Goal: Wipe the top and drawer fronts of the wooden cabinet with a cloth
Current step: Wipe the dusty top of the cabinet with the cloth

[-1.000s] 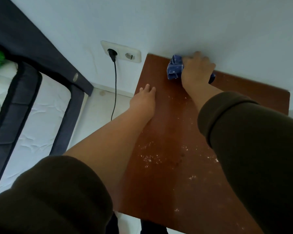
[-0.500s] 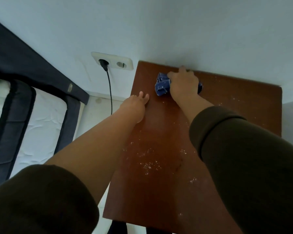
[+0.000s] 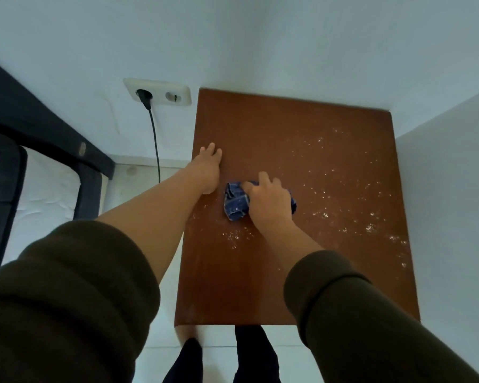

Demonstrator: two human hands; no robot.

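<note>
My wooden cabinet top [image 3: 302, 139] carries white crumbs [image 3: 371, 228] scattered over its right half and near the middle, a crumpled blue cloth [image 3: 234, 201] under my right hand [image 3: 270, 201], and my left hand [image 3: 206, 170] flat at its left edge.

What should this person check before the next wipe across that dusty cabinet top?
1. Cloth held: ok, the right hand grips the blue cloth.
2. Cloth touching the cabinet top: ok.
3. Cabinet steadied: ok, the left hand rests on its left edge.
4. White specks gone: not ok, many lie to the right.
5. Black cable out of the way: ok, it hangs left of the cabinet.
6. Drawer fronts wiped: cannot tell, out of view.
</note>
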